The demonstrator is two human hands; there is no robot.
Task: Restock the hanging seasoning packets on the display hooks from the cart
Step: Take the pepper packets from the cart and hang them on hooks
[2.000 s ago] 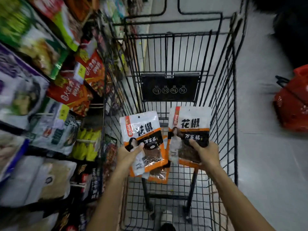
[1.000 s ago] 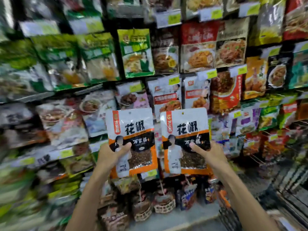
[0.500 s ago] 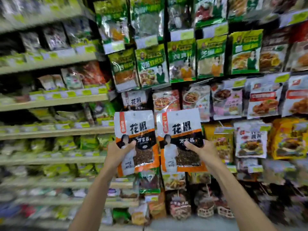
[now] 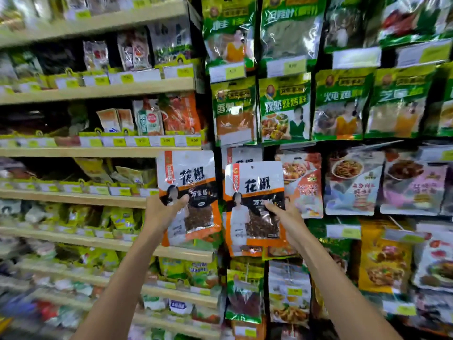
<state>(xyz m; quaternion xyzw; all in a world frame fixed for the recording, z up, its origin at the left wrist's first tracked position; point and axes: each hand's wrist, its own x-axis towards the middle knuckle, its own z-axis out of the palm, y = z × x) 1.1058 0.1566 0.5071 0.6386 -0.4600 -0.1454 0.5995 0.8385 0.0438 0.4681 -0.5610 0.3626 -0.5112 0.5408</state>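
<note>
Presently, two Sichuan pepper packets are held up side by side at centre frame, before the hanging display.

- Left packet (image 4: 193, 177): white top, black and orange band, clear window of reddish peppercorns. It is tilted slightly and gripped at its lower left by the left hand (image 4: 163, 213). The thumb is laid across the front and the fingers are hidden behind.
- Right packet (image 4: 255, 182): same design, held upright and pinched at its right edge by the right hand (image 4: 285, 218), thumb on the front.
- Matching hung packet (image 4: 242, 155): only its top is seen, just above the right packet.
- Green seasoning packets (image 4: 284, 109): hung in rows, upper right.
- Wooden shelves (image 4: 98, 90): left of frame, blurred.
</note>
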